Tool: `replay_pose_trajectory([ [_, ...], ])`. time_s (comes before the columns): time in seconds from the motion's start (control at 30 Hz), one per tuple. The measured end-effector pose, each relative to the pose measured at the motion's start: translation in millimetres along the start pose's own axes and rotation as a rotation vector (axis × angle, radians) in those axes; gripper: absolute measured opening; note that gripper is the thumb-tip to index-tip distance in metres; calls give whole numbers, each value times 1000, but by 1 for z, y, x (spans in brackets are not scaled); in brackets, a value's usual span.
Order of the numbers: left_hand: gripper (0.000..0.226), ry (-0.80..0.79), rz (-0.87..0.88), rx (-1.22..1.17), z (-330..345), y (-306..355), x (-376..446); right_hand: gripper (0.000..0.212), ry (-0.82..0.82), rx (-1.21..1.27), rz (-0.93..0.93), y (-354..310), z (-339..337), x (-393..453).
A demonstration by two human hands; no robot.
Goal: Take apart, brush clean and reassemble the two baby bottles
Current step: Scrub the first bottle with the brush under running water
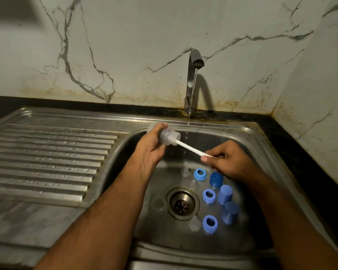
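You are seeing blue rings (200,174) and blue caps (225,194), a white brush handle (189,148), a clear bottle (169,136), grey-veined white wall tiles (125,45).

Stained veined marble wall (144,36), dim light

- Left hand (151,147) gripping clear bottle (169,135) tilted over sink (252,133).
- Right hand (227,159) pinching white brush handle (189,148), far end inside bottle mouth.
- Thin water stream (188,121) falling from tap (193,75).
- Blue rings (200,174) and caps (225,194) beside drain (181,203).

3 blue rings (209,195) crowd drain's (182,204) right.
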State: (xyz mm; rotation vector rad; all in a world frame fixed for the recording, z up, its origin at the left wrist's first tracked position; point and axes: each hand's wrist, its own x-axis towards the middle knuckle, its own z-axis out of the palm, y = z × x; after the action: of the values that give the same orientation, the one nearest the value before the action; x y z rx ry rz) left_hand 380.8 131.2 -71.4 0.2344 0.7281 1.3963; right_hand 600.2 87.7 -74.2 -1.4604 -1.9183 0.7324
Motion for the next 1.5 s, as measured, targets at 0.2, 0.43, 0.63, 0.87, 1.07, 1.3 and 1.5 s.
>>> replay_pose_trajectory([
  [0.2, 15, -32, 46, 97, 0, -4, 5, 18, 162, -235, 100, 4, 21, 4],
  [0.43, 13, 0, 68, 196, -4, -4, 7, 24, -68, -218, 95, -7, 4, 1],
  [0.63, 14, -21, 79, 139, -1, 0, 4, 17, 112, -88, 109, -5, 11, -2],
  [0.87, 13, -2, 121, 179, -4, 4, 6, 19, -78, 33, 229, -7, 11, 1],
  [1.07, 18, -32, 110, 166, 1, 1, 0, 17, 60, 33, 148, -4, 9, 1],
  [1.3, 10, -32, 136, 204, -2, 2, 3, 16, -75, 59, 139, -9, 9, -2],
  [1.5, 26, 5, 137, 202, 1, -2, 5, 22, 55, -67, 132, -5, 15, -2],
])
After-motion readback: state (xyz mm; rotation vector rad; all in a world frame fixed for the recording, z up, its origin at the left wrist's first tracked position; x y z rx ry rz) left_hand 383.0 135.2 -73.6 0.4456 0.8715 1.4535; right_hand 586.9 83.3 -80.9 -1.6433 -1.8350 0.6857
